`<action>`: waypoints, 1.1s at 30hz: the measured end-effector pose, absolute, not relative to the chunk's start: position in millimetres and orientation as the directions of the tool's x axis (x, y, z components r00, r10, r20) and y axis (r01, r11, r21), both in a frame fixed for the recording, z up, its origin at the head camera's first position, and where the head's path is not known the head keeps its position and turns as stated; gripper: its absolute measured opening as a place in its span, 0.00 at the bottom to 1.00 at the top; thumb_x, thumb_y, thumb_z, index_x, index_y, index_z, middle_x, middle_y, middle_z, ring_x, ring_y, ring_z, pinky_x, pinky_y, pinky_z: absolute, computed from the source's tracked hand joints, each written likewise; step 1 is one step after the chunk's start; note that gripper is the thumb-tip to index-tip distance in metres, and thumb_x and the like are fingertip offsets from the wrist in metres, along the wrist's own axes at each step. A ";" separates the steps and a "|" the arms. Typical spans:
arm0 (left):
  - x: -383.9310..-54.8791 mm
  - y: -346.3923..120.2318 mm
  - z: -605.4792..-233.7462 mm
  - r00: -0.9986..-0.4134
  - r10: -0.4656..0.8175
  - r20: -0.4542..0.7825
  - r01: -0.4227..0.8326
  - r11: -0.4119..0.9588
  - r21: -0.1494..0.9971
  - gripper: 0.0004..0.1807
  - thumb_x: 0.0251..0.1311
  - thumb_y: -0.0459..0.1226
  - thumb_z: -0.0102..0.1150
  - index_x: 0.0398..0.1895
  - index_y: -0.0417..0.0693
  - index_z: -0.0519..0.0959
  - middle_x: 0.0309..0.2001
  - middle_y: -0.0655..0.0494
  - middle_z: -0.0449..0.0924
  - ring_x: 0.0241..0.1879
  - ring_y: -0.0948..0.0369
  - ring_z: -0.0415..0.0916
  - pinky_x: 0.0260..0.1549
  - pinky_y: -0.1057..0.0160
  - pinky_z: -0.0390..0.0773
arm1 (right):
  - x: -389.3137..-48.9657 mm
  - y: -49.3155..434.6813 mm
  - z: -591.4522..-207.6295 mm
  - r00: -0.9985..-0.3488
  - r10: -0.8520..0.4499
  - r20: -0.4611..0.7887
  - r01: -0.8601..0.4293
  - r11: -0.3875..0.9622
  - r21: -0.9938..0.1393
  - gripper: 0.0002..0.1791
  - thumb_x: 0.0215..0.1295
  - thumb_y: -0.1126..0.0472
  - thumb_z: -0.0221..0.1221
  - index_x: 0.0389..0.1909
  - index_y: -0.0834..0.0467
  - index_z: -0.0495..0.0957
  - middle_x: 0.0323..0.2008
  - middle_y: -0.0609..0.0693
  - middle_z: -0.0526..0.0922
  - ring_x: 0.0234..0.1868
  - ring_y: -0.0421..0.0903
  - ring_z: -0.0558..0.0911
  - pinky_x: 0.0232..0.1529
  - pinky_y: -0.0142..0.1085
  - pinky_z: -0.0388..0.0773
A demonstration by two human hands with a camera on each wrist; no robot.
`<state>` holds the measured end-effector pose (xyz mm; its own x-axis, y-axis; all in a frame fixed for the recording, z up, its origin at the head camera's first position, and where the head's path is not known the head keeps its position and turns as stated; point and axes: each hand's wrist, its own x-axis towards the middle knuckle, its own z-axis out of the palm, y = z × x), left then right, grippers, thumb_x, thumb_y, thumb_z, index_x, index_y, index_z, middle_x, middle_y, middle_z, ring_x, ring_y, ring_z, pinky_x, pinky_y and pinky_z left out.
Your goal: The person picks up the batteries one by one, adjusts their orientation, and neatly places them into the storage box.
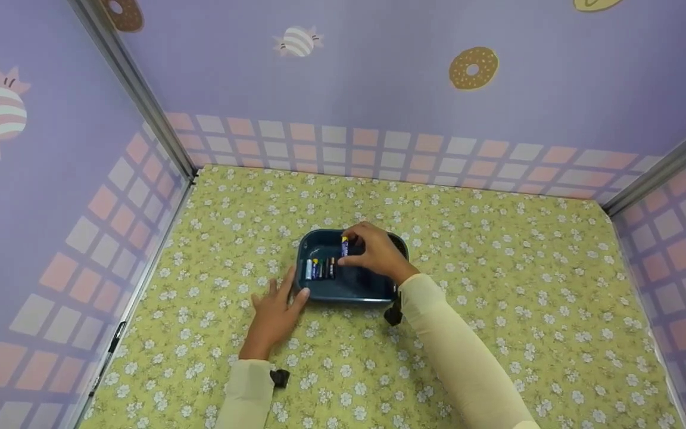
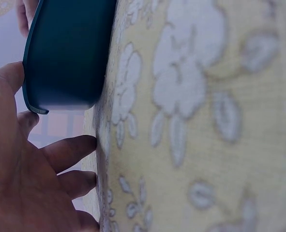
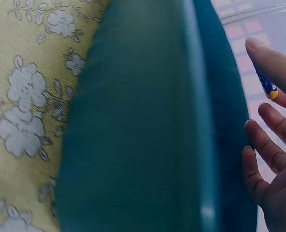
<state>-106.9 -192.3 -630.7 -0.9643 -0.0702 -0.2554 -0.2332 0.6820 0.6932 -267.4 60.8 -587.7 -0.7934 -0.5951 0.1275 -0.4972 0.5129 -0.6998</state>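
A dark teal tray with raised walls lies on the flowered cloth. Along its left side several batteries stand in a row, differing in colour. Above the tray's middle, my right hand pinches a blue battery with a yellow end between thumb and finger. The right wrist view shows the same battery partly hidden behind the thumb. My left hand is at the tray's near left corner, fingers spread. In the left wrist view its thumb and forefinger touch the tray's rim, and other fingertips meet the cloth.
A yellow-green flowered cloth covers the surface around the tray. Purple walls with a checked border enclose it at the back and both sides. A thin black object lies along the left edge. Each wrist wears a black device.
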 end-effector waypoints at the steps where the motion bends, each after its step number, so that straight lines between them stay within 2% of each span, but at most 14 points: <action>1: -106.9 -192.2 -631.3 -0.965 -0.069 -0.252 -0.229 0.682 0.694 0.46 0.62 0.79 0.34 0.81 0.84 0.38 0.82 0.42 0.45 0.79 0.33 0.39 0.68 0.21 0.29 | -267.4 59.6 -589.9 -0.794 -0.596 0.119 -0.492 0.515 -0.702 0.33 0.55 0.48 0.77 0.59 0.58 0.80 0.50 0.51 0.81 0.47 0.50 0.80 0.50 0.46 0.80; 4: -106.9 -191.9 -632.0 -0.968 -0.067 -0.241 -0.221 0.681 0.698 0.46 0.63 0.78 0.34 0.82 0.83 0.39 0.82 0.43 0.47 0.80 0.36 0.41 0.69 0.23 0.24 | -267.2 56.8 -595.9 -0.795 -0.598 0.097 -0.483 0.529 -0.698 0.33 0.56 0.48 0.77 0.59 0.57 0.80 0.50 0.50 0.80 0.48 0.52 0.81 0.51 0.46 0.80; 11: -108.5 -192.9 -632.1 -0.978 -0.045 -0.203 -0.176 0.699 0.693 0.46 0.65 0.77 0.33 0.83 0.78 0.40 0.81 0.37 0.47 0.78 0.31 0.45 0.68 0.21 0.26 | -263.4 50.6 -603.7 -0.810 -0.583 0.060 -0.446 0.546 -0.710 0.32 0.57 0.48 0.76 0.59 0.57 0.80 0.50 0.51 0.81 0.48 0.50 0.80 0.51 0.46 0.80; 22: -108.8 -193.7 -632.1 -0.967 -0.053 -0.249 -0.216 0.690 0.691 0.46 0.63 0.78 0.33 0.82 0.82 0.39 0.82 0.38 0.42 0.78 0.29 0.39 0.67 0.19 0.30 | -260.4 43.7 -618.5 -0.819 -0.574 0.017 -0.415 0.571 -0.708 0.31 0.55 0.49 0.77 0.58 0.56 0.81 0.48 0.51 0.81 0.46 0.47 0.79 0.49 0.44 0.81; 29: -108.9 -193.3 -631.7 -0.968 -0.051 -0.247 -0.211 0.698 0.684 0.47 0.63 0.78 0.33 0.82 0.81 0.39 0.82 0.36 0.42 0.78 0.29 0.43 0.68 0.21 0.28 | -260.2 43.9 -626.6 -0.815 -0.579 -0.019 -0.401 0.587 -0.704 0.31 0.55 0.46 0.77 0.57 0.54 0.81 0.47 0.50 0.80 0.46 0.46 0.79 0.49 0.43 0.80; 33: -108.4 -193.1 -631.0 -0.966 -0.055 -0.253 -0.220 0.690 0.690 0.46 0.63 0.78 0.33 0.82 0.82 0.39 0.82 0.37 0.42 0.78 0.30 0.41 0.68 0.20 0.28 | -259.8 43.7 -628.8 -0.812 -0.583 -0.025 -0.408 0.598 -0.690 0.31 0.54 0.46 0.77 0.56 0.54 0.81 0.47 0.50 0.81 0.46 0.46 0.79 0.49 0.43 0.81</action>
<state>-108.4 -193.1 -631.0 -0.9659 -0.0546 -0.2530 -0.2197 0.6897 0.6900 -259.8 43.7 -628.8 -0.8122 -0.5829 -0.0255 -0.4079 0.5985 -0.6895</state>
